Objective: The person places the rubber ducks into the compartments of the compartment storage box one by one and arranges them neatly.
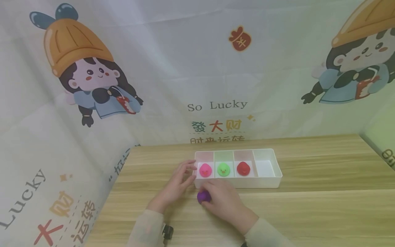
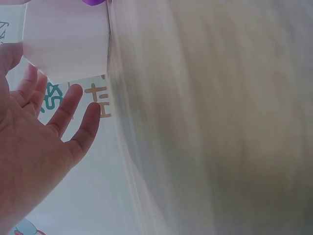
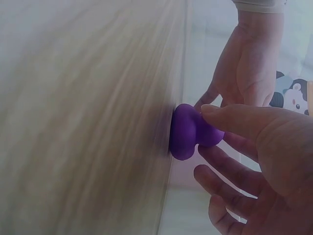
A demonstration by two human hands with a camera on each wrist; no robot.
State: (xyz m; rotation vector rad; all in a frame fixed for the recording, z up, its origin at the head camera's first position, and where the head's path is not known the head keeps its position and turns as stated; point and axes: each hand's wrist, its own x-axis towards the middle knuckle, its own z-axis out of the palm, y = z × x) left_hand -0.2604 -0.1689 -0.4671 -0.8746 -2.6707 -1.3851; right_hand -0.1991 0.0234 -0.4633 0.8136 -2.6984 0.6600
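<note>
A purple toy duck (image 1: 203,197) sits at the table surface just in front of a white divided tray (image 1: 259,182). My right hand (image 1: 223,200) pinches its top between thumb and forefinger; in the right wrist view the duck (image 3: 185,134) stands upright, its other side hidden. At the tray's left end is my left hand (image 1: 179,178), fingers spread and loosely bent, fingertips right at the end wall. In separate compartments, from left to right, lie a pink duck (image 1: 205,170), a green duck (image 1: 223,169) and a red duck (image 1: 243,168).
The tray's rightmost compartment (image 1: 264,168) holds nothing. Under everything is a wood-grain table (image 1: 321,212). A printed cloth (image 1: 166,61) with cartoon figures and lettering hangs behind the table's back edge and along its left side.
</note>
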